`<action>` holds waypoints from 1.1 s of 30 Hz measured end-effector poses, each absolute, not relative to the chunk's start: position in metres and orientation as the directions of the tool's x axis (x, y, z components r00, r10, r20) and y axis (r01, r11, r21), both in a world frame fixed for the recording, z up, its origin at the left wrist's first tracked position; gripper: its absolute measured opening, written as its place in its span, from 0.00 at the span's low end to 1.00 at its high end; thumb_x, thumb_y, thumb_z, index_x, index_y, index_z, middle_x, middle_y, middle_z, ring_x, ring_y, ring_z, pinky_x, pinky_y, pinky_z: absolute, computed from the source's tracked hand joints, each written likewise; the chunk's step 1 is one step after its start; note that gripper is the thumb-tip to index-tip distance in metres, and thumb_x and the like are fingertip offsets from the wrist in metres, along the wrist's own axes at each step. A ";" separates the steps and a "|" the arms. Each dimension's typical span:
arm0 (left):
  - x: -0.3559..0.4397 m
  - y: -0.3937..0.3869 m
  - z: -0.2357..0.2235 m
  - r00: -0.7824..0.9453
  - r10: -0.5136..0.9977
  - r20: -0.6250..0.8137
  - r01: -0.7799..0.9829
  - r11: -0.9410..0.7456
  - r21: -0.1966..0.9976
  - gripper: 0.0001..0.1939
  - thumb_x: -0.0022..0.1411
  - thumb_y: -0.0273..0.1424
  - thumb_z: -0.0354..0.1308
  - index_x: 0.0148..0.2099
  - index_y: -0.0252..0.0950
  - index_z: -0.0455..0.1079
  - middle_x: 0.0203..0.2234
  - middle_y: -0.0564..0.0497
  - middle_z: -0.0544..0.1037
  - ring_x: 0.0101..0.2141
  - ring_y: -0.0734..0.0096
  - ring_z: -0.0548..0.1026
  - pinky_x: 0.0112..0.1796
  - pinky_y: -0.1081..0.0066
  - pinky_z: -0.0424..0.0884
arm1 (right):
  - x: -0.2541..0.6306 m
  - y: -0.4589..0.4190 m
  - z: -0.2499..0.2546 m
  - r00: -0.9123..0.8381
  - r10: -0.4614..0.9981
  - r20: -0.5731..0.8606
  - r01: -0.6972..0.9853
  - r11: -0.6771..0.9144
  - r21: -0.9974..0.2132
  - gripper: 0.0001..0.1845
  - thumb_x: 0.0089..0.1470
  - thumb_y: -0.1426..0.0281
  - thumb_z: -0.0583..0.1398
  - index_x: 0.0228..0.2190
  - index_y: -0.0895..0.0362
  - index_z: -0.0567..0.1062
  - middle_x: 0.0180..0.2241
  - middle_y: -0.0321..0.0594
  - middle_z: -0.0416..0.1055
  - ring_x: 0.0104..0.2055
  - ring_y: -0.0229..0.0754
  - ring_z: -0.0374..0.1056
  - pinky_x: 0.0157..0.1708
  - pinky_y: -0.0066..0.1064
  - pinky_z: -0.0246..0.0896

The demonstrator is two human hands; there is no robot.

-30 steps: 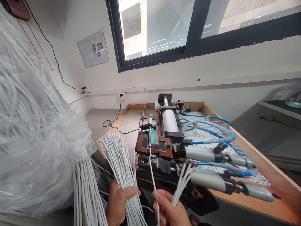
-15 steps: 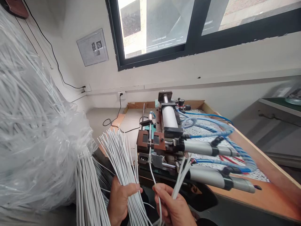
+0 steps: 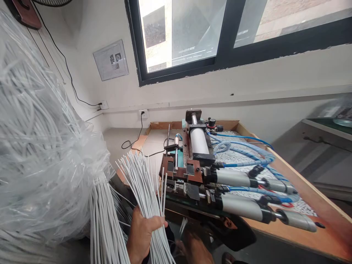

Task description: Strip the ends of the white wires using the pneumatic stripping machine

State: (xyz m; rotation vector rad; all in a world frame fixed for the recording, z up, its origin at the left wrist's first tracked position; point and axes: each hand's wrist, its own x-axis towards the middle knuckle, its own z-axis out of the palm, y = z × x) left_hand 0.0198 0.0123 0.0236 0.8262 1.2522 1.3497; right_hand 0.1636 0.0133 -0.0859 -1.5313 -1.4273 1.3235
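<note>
My left hand (image 3: 147, 229) is wrapped round a thick bundle of white wires (image 3: 141, 187), their ends fanned out upward. A couple of wires stand apart at the bundle's right side, near the thumb. Low in the middle, my right hand (image 3: 196, 245) is smeared by motion; a few white wire ends (image 3: 183, 224) stick up at its left side, and its fingers are hard to make out. Ahead of both hands is a machine with air cylinders (image 3: 240, 207). Its brown jaws (image 3: 194, 170) stand apart, with no wire between them.
Plastic-wrapped white wires (image 3: 49, 154) fill the left side, with a loose bunch (image 3: 106, 220) hanging below. The machine sits on a wooden-edged bench (image 3: 324, 227) strewn with small white pieces. Blue air hoses (image 3: 261, 157) curl at its right. Behind are a wall and window.
My right hand has drawn down from the machine, and the single wire has come out of the jaws. The jaws have moved apart. My left hand keeps its hold on the bundle.
</note>
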 end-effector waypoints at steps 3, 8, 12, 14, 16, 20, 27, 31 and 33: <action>0.023 0.013 0.026 -0.148 0.985 -0.091 -0.186 0.063 0.981 0.08 0.39 0.18 0.57 0.27 0.31 0.70 0.19 0.53 0.73 0.22 0.70 0.69 0.26 0.70 0.66 | 0.154 0.023 -0.033 -0.135 0.991 0.016 -0.011 0.014 -1.000 0.10 0.47 0.64 0.57 0.29 0.54 0.76 0.31 0.42 0.72 0.38 0.48 0.65 0.41 0.36 0.53; 0.023 0.015 0.030 -0.133 0.991 -0.021 -0.130 0.003 0.992 0.07 0.41 0.19 0.59 0.28 0.32 0.69 0.21 0.54 0.74 0.24 0.71 0.68 0.29 0.71 0.65 | 0.139 0.030 0.012 -0.119 0.992 0.031 -0.285 -0.004 -0.959 0.11 0.44 0.64 0.60 0.18 0.58 0.74 0.19 0.35 0.65 0.22 0.37 0.58 0.24 0.27 0.53; 0.018 0.015 0.023 -0.179 0.978 -0.102 -0.150 0.076 0.986 0.05 0.42 0.20 0.58 0.25 0.32 0.68 0.18 0.54 0.73 0.22 0.70 0.69 0.27 0.70 0.65 | 0.137 0.029 0.000 -0.069 0.973 -0.220 -0.509 -0.224 -0.831 0.13 0.41 0.61 0.61 0.20 0.60 0.72 0.17 0.34 0.65 0.18 0.31 0.51 0.17 0.24 0.45; 0.017 0.016 0.021 -0.179 0.976 -0.125 -0.181 0.092 0.979 0.05 0.42 0.19 0.57 0.25 0.32 0.68 0.17 0.54 0.73 0.21 0.70 0.69 0.26 0.69 0.65 | 0.138 0.029 -0.003 -0.067 0.954 -0.291 -0.589 -0.274 -0.761 0.14 0.39 0.62 0.63 0.21 0.61 0.72 0.17 0.33 0.65 0.17 0.30 0.51 0.17 0.22 0.45; 0.018 0.017 0.021 -0.162 0.979 -0.126 -0.218 0.089 0.972 0.06 0.41 0.19 0.57 0.25 0.32 0.67 0.17 0.54 0.73 0.21 0.71 0.69 0.25 0.69 0.66 | 0.139 0.031 -0.003 -0.092 0.937 -0.336 -0.638 -0.315 -0.703 0.14 0.39 0.62 0.63 0.20 0.61 0.71 0.16 0.32 0.63 0.17 0.29 0.50 0.17 0.21 0.45; 0.021 0.019 0.026 -0.175 0.973 -0.152 -0.260 0.103 0.960 0.07 0.40 0.18 0.57 0.26 0.32 0.67 0.16 0.56 0.71 0.20 0.72 0.69 0.24 0.70 0.66 | 0.140 0.036 0.003 -0.141 0.922 -0.360 -0.707 -0.349 -0.615 0.11 0.39 0.66 0.64 0.19 0.62 0.71 0.14 0.30 0.61 0.15 0.27 0.49 0.16 0.20 0.44; 0.022 0.020 0.032 -0.182 0.975 -0.130 -0.239 0.084 0.967 0.09 0.38 0.17 0.58 0.25 0.33 0.67 0.16 0.57 0.70 0.19 0.74 0.67 0.23 0.72 0.66 | 0.137 0.039 0.009 -0.147 0.891 -0.430 -0.763 -0.379 -0.524 0.11 0.36 0.68 0.66 0.18 0.62 0.71 0.15 0.31 0.61 0.15 0.27 0.49 0.15 0.19 0.44; 0.023 0.021 0.032 -0.168 0.980 -0.109 -0.164 0.081 0.983 0.11 0.37 0.16 0.57 0.26 0.33 0.68 0.17 0.56 0.71 0.20 0.73 0.67 0.23 0.72 0.66 | 0.132 0.037 0.014 -0.237 0.908 -0.346 -0.730 -0.402 -0.553 0.12 0.38 0.64 0.64 0.21 0.60 0.73 0.15 0.29 0.58 0.18 0.30 0.51 0.19 0.23 0.51; 0.024 0.020 0.032 -0.114 0.989 -0.099 -0.122 0.085 0.989 0.10 0.38 0.16 0.56 0.26 0.32 0.68 0.17 0.54 0.72 0.21 0.71 0.68 0.24 0.71 0.66 | 0.130 0.036 0.016 -0.282 0.917 -0.281 -0.647 -0.398 -0.650 0.13 0.37 0.62 0.64 0.22 0.61 0.73 0.14 0.28 0.56 0.17 0.30 0.48 0.17 0.23 0.46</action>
